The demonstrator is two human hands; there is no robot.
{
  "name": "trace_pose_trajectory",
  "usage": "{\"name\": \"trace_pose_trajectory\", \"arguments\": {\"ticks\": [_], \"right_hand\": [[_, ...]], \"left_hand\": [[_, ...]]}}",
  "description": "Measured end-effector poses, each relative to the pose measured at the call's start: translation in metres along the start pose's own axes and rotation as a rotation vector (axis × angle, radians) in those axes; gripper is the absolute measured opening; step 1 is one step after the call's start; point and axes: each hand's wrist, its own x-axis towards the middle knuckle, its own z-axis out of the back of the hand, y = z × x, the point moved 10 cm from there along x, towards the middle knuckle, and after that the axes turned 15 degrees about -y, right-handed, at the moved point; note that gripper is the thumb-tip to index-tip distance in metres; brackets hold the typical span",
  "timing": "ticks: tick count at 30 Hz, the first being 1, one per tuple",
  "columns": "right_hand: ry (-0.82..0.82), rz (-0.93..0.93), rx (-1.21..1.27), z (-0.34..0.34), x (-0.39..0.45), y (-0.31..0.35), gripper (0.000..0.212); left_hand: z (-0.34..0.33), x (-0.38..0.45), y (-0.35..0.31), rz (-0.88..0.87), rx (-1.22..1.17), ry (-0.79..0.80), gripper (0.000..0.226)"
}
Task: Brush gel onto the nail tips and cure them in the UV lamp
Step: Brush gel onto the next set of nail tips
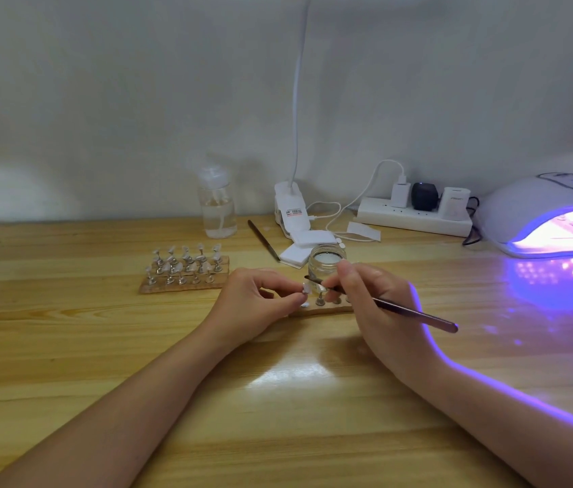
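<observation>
The left hand [260, 301] pinches a tip [306, 288] on its little stand. The right hand [371, 297] holds a brush [415, 313], and the brush end touches that tip. Both hands sit over a small board [320, 309] near the middle of the counter [102, 346]. A jar [327, 260] stands just behind the hands. A rack [184, 272] full of tips sits to the left, apart from the hands. The lamp [545, 220] glows purple at the right edge, with tips inside. There is bare wood in front of the hands and between the jar and the lamp.
</observation>
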Motion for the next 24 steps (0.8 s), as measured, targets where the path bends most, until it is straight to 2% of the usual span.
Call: {"name": "trace_pose_trajectory", "arguments": {"ticks": [4,8,13,18,24], "right_hand": [[0.013,0.000,-0.043,-0.0014,-0.0002,-0.0009,0.037],[-0.008,-0.025,0.044,0.0011,-0.0018,-0.0016,0.039],[-0.053,-0.062,0.125,0.0046,-0.0026,-0.0046,0.040],[-0.002,0.001,0.000,0.0002,-0.0001,0.0006,0.033],[0.005,-0.016,0.005,0.0002,-0.0013,-0.0002,0.034]], "left_hand": [[-0.0001,-0.0001,0.0007,0.008,-0.002,-0.001,0.015],[0.0000,-0.0010,0.0009,0.024,-0.005,-0.003,0.019],[-0.0001,-0.0009,0.0015,0.037,0.010,-0.012,0.011],[0.0003,-0.0019,0.0009,0.034,0.014,-0.004,0.009],[-0.0006,-0.0012,0.0013,0.041,0.015,-0.002,0.013]]}}
